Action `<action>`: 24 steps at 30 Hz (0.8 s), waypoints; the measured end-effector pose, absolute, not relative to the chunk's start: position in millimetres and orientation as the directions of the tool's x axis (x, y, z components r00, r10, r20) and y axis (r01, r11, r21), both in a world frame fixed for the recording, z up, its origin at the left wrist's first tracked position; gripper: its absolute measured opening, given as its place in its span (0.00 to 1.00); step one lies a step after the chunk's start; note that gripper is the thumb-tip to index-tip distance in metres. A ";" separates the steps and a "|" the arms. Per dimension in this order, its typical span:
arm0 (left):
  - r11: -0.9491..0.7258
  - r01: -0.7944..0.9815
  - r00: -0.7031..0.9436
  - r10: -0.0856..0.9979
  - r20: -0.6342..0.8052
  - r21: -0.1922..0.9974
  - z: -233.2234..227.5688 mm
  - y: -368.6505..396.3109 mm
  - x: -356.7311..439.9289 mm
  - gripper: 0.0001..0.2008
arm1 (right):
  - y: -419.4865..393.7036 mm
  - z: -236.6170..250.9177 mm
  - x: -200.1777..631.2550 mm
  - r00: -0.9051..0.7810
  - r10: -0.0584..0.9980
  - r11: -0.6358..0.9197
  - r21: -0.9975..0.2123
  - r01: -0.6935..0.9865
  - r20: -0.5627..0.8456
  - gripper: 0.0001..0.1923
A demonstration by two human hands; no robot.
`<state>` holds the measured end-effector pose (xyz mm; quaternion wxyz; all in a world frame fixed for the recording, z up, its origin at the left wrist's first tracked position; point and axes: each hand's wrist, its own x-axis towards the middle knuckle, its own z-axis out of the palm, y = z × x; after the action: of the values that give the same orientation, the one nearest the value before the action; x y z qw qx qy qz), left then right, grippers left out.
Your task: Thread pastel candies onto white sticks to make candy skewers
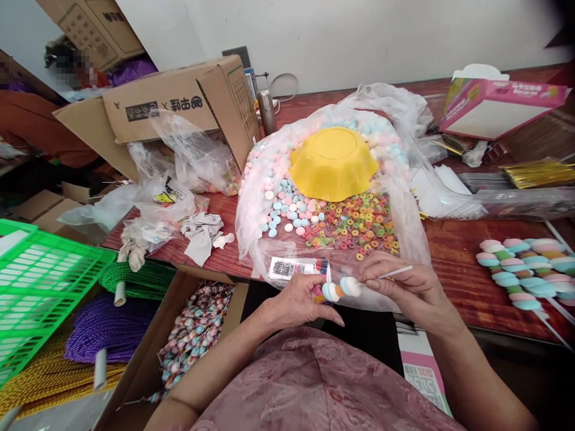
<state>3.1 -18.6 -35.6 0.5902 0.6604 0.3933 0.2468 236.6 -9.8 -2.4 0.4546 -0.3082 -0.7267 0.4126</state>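
My right hand (404, 287) pinches a thin white stick (395, 273), its free end pointing right. Threaded on the stick's left part are blue-and-white marshmallows (331, 292) with an orange ring candy (340, 290) between them. At the left end of this skewer is my left hand (300, 302), its thumb held apart and its other fingers curled around small coloured candies (318, 293), which are partly hidden. Just beyond the hands, a clear plastic bag (245, 221) lies spread with loose marshmallows (291, 206) and ring candies (359, 221).
An upturned yellow bowl (335, 161) sits on the candy. Finished-looking marshmallow skewers (530, 269) lie at right, near packs of gold ties (539, 175). Left are a cardboard box (179, 102), a green basket (40, 287) and a carton of wrapped skewers (197, 329). Another person's sleeve (40, 131) shows far left.
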 end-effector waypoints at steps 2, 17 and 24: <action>-0.031 0.284 0.515 0.848 -0.125 0.958 -34.6 -18.3 1.4 0.24 | -9.7 -5.0 241.9 -0.414 0.840 0.425 -0.900 0.099 0.351 0.06; -0.306 0.365 0.456 0.882 0.118 0.879 -15.7 -9.7 3.4 0.37 | -26.3 -8.2 216.7 0.115 0.673 0.664 -0.665 0.341 0.731 0.13; -0.159 0.511 0.404 0.912 -0.073 0.845 -15.2 6.3 -9.5 0.45 | -29.7 -15.2 224.0 0.151 0.765 0.609 -0.780 0.143 0.626 0.12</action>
<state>-9.5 6.3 -15.2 0.4228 0.7234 0.4918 0.2369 224.0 -29.7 -15.2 0.6599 -0.3740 -0.6075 0.2357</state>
